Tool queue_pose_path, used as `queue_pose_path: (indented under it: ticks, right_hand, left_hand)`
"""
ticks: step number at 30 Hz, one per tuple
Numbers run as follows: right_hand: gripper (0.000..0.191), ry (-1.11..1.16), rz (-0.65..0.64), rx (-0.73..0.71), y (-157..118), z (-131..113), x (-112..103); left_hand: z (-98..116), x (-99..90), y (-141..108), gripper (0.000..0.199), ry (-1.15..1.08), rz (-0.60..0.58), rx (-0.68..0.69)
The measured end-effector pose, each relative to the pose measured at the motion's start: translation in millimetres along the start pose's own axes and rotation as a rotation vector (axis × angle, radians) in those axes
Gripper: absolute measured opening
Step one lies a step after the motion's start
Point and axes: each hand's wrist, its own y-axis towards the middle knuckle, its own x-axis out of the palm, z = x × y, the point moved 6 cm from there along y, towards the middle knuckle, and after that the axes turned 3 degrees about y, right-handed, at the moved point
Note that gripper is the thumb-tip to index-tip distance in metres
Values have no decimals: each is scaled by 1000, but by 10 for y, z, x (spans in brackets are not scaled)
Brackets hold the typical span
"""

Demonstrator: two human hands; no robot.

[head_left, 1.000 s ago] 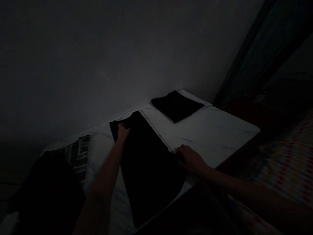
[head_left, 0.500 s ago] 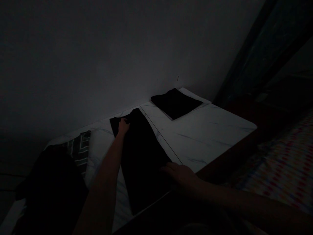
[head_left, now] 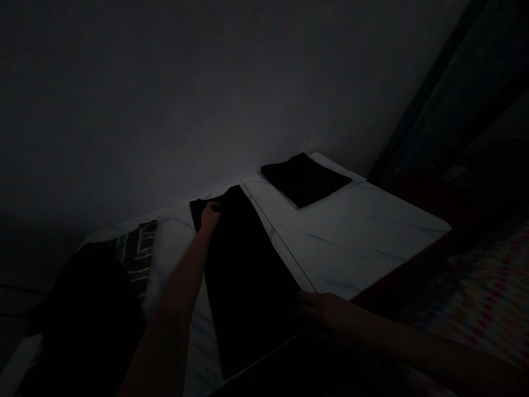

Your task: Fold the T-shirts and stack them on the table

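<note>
A long black cloth (head_left: 243, 275) lies flat on the white marbled table (head_left: 351, 242), running from near the wall to the front edge. My left hand (head_left: 211, 214) is at its far end, fingers curled together on the fabric; whether they pinch it is hard to see. At the near right corner of the cloth rests my right hand (head_left: 320, 310), its fingertips lost in the darkness against the black fabric.
Another folded black cloth (head_left: 303, 179) lies at the back of the table on something pale. To the left are a dark heap of cloth (head_left: 91, 309) and a patterned cloth (head_left: 138, 251). A grey wall (head_left: 165, 110) stands behind; a colourful spread (head_left: 487, 298) lies at right.
My right hand has moved slightly right and nearer along the cloth's edge. The fingers of my left hand have curled in more. The view has shifted a little.
</note>
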Motion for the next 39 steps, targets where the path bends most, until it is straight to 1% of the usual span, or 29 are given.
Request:
queue_pose_path:
  ticks: [1, 3, 4, 5, 6, 8, 10, 11, 13, 15, 17, 20, 23, 26, 28, 29, 31, 33, 35, 36, 37, 38, 39]
  right_hand:
    - [26, 13, -54, -37, 31, -36, -92]
    - [24, 47, -140, -56, 182, -27, -312]
    - [24, 46, -154, -41, 316, 24, -440]
    - [26, 28, -139, -8, 494, 111, -580]
    - [26, -5, -99, 40, 712, 229, -725]
    - [25, -100, 22, 163, 1238, 521, -1008]
    - [22, -176, 136, 296, 1817, 822, -1233]
    - [23, -198, 178, 330, 2109, 940, -1313]
    - [30, -227, 242, 357, 2657, 1119, -1421]
    - [39, -243, 289, 346, 3121, 1234, -1478]
    - [47, -253, 312, 321, 3483, 1323, -1498]
    - [47, -256, 285, 282, 3849, 1474, -1481]
    - [34, -264, 273, 297, 4019, 1675, -1464]
    - [29, -282, 319, 343, 4061, 1849, -1445]
    - [27, -294, 355, 360, 4063, 1898, -1415]
    - [26, -300, 372, 364, 4061, 1899, -1397]
    - [27, -308, 411, 368, 4043, 1862, -1366]
    - [32, -313, 449, 353, 3997, 1783, -1343]
    - [35, -312, 464, 294, 3910, 1682, -1311]
    - [35, -310, 457, 249, 3848, 1634, -1287]
    - [34, -305, 443, 200, 3772, 1593, -1257]
    - [34, -301, 413, 139, 3688, 1555, -1217]
    - [35, -298, 364, 67, 3597, 1519, -1164]
  left_hand:
    - [-11, -5, 14, 35, -7, -3, -1]
    - [-31, -18, 44, 33, -24, -5, -6]
    - [-39, -28, 56, 31, -35, 0, -10]
    - [-47, -41, 66, 30, -47, 9, -15]
    - [-55, -57, 70, 28, -59, 24, -22]
    - [-75, -90, 57, 25, -88, 65, -34]
    - [-105, -114, 13, 26, -122, 111, -44]
    - [-126, -118, -18, 27, -139, 134, -48]
    - [-176, -112, -87, 28, -174, 175, -51]
    - [-227, -90, -147, 30, -208, 207, -43]
    - [-274, -61, -181, 31, -238, 227, -23]
    - [-337, -40, -186, 32, -329, 272, 25]
    - [-395, -51, -190, 32, -428, 347, 56]
    - [-418, -71, -236, 30, -410, 421, 19]
    - [-376, -87, -291, 31, -320, 444, -14]
    - [-338, -93, -319, 33, -253, 435, -33]
    - [-250, -118, -376, 38, -100, 393, -77]
    - [-139, -191, -428, 45, 46, 385, -72]
    - [3, -282, -459, 45, 174, 421, 22]
    - [79, -296, -461, 43, 230, 418, 104]
    - [152, -269, -453, 41, 274, 380, 202]
    - [213, -199, -440, 40, 306, 303, 308]
    - [257, -91, -428, 42, 329, 195, 409]
